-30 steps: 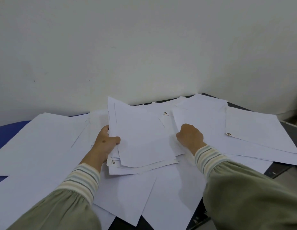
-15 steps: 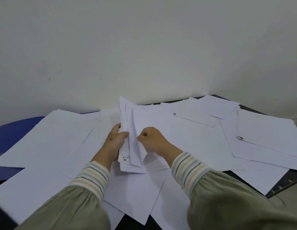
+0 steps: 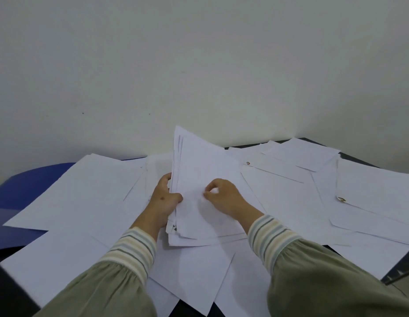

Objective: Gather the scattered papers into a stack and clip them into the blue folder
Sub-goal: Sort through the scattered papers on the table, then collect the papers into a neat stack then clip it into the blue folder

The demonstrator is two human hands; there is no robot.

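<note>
The stack is gripped at its edge by the left hand; right hand fingers pinch its top sheet.

no readable text, papers blank

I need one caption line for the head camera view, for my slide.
Left hand grips a paper stack while right hand pinches its top sheet.

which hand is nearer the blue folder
Left. The left hand grips the paper stack on the side toward the blue folder; the right hand lies beyond the stack, farther away.
</note>
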